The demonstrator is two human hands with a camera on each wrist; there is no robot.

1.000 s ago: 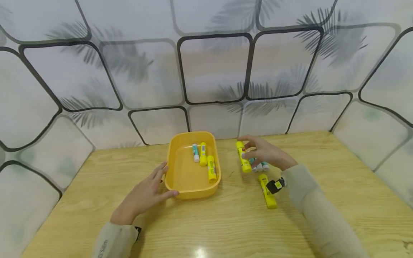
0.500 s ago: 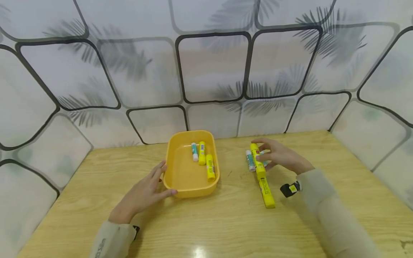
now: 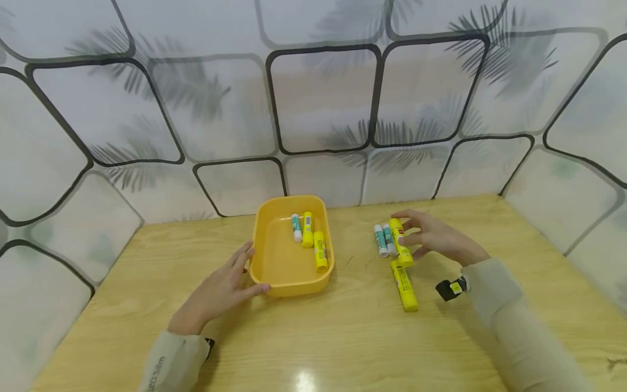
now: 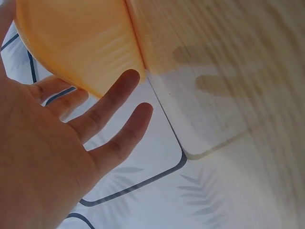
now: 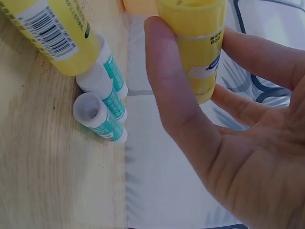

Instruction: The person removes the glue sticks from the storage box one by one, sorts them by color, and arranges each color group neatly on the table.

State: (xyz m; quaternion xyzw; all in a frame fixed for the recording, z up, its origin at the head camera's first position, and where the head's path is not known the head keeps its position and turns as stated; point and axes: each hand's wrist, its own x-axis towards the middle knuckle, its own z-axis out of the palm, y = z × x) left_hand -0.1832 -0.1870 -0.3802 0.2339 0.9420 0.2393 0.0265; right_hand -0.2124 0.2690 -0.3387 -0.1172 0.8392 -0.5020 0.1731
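Note:
My right hand (image 3: 426, 234) pinches a yellow glue stick (image 3: 400, 244) between thumb and fingers; in the right wrist view this glue stick (image 5: 200, 52) is tilted. Beneath and left of it, small turquoise-and-white glue sticks (image 3: 381, 240) lie side by side; the right wrist view shows three of these small sticks (image 5: 102, 119). Nearer me, another yellow glue stick (image 3: 405, 286) lies on the table. My left hand (image 3: 217, 296) rests at the near left corner of a yellow-orange tray (image 3: 291, 290), thumb at its front rim. In the left wrist view, its fingers (image 4: 107, 107) stretch out beside the tray wall.
Inside the tray lie a small turquoise-and-white glue stick (image 3: 296, 227) and two yellow glue sticks (image 3: 320, 252). The wooden table (image 3: 352, 348) ends at a patterned backdrop (image 3: 323, 103) behind and on both sides.
My right hand has moved right with the yellow glue stick, bringing it from left of the small turquoise-and-white sticks to their right side and uncovering two of them. My left hand stays at the tray.

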